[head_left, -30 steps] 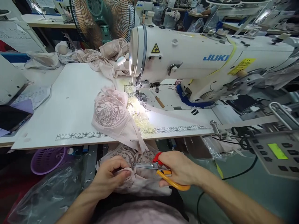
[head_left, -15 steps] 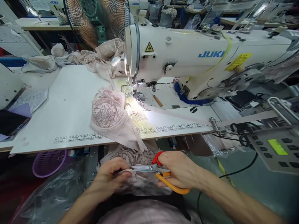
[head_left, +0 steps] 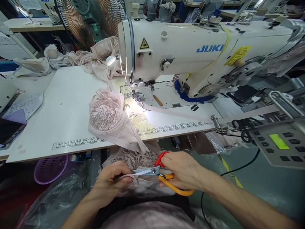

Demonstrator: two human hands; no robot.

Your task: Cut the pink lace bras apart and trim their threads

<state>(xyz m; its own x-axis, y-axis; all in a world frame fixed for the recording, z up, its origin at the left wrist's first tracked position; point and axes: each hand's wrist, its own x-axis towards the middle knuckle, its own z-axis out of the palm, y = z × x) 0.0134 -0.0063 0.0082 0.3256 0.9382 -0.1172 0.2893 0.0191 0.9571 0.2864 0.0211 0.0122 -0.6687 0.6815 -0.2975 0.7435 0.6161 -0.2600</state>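
Observation:
My right hand is closed round the red and orange handles of a pair of scissors. Their blades point left and lie at the fabric edge by my left fingertips. Pinched between thumb and fingers of my left hand is the edge of a pale pink lace bra, which hangs over my lap below the table edge. Its other lace cup rests on the white table, left of the needle area. My fingers hide part of the held edge.
A white sewing machine stands on the table, which has a printed ruler strip along its front. A small screwdriver and black blade lie near the machine. At right is a control panel; a purple basket sits below left.
The view has shifted slightly, so the machine and table appear further left and a little higher. My hands, the scissors and the held fabric keep nearly the same positions.

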